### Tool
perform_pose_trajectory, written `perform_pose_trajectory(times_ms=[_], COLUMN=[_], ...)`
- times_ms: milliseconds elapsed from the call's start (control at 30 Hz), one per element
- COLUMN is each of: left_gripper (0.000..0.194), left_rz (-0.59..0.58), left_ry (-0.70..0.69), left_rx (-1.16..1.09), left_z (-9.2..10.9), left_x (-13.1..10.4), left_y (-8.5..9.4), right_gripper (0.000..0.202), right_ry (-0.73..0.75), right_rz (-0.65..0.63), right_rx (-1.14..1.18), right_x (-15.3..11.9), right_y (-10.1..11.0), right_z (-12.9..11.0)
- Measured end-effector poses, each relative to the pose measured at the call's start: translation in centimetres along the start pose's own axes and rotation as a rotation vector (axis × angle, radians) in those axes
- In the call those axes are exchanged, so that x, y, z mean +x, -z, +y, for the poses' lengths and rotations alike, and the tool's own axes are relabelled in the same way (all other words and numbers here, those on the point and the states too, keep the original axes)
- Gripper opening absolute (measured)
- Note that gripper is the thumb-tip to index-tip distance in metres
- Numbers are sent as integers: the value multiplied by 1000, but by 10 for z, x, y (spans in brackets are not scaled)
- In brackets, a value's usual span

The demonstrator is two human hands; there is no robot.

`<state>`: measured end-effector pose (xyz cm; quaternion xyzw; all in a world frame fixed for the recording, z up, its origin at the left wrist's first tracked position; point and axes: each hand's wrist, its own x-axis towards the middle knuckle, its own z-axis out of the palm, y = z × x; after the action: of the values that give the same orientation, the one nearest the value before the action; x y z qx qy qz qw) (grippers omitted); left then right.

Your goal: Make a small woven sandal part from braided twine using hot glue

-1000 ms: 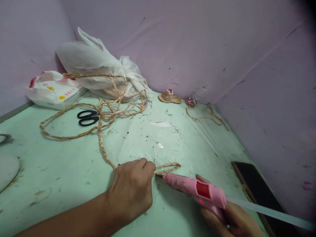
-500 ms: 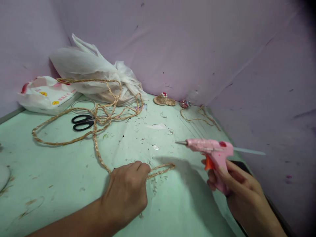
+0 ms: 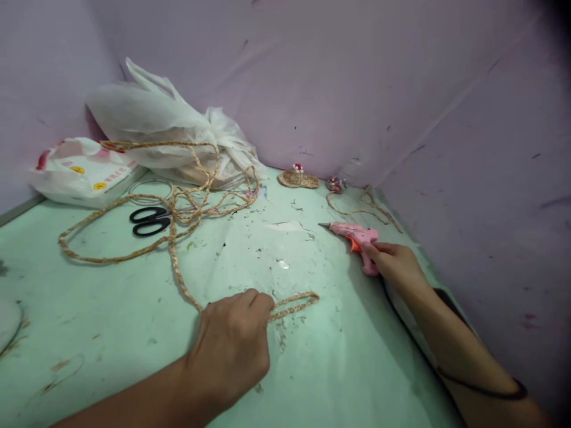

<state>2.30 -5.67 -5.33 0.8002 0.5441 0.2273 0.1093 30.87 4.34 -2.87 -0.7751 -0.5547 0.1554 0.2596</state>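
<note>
My left hand [image 3: 238,339] is closed on a braided straw cord [image 3: 178,276] low over the table. A narrow folded loop of the cord pokes out to the right of my fingers, while its long part runs back to a tangle. Farther right, my right hand [image 3: 397,261] grips the handle of a pink hot glue gun [image 3: 352,230] with an orange trigger. The gun's metal nozzle points left, and it is at or close to the table surface; I cannot tell whether it touches.
Black-handled scissors [image 3: 150,222] lie under the tangled cord. Behind are a white plastic bag [image 3: 178,131] and a white package [image 3: 89,172]. By the wall sit a small woven piece with beads [image 3: 298,177], a bead cluster [image 3: 335,184] and a thin cord [image 3: 357,212].
My right hand has carried the glue gun away from me and down toward the table, slightly left. My left hand and the cord are almost unchanged.
</note>
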Motion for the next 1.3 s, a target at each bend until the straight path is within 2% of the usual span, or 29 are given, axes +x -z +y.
perform_pose_trajectory(times_ms=[33, 100, 133, 167, 200, 300, 400, 567, 767, 833, 967, 1033, 1300], left_gripper=[24, 24, 24, 25, 25, 26, 25, 25, 19, 19, 19, 17, 13], left_rz=[4, 12, 14, 13, 10, -8, -8, -56, -72, -99, -211, -260, -289], left_ry=[0, -7, -10, -11, -10, -10, -39, -131, -185, -137, 111, 186, 146], left_rx=[-4, -20, -30, -37, -41, -29, 4, 24, -16, -38, -98, -108, -77], left_z=[0, 0, 0, 0, -1, -1, -2, -7, -10, -9, -6, -4, -2], left_x=[0, 1, 2, 2, 3, 4, 3, 3, 6, 8, 17, 21, 25], left_y=[0, 0, 0, 0, 0, 1, 2, 5, 8, 10, 16, 18, 19], right_gripper=[28, 22, 20, 20, 21, 24, 31, 37, 28, 25, 23, 23, 23], right_ry=[-10, 19, 105, 179, 224, 275, 335, 495, 556, 555, 543, 546, 615], right_rz=[-13, -12, -14, -36, -112, -343, -396, -375, -361, -368, -358, -348, -326], right_rx=[-203, -329, -353, -330, -268, -94, -16, 187, 241, 261, 301, 300, 231], right_x=[-3, -13, -19, -26, -33, -57, -80, -102, -99, -97, -95, -96, -98], right_y=[4, 11, 14, 15, 15, 9, -2, -20, -30, -32, -35, -36, -35], right_z=[-5, -18, -26, -34, -42, -55, -52, -29, -20, -19, -16, -15, -15])
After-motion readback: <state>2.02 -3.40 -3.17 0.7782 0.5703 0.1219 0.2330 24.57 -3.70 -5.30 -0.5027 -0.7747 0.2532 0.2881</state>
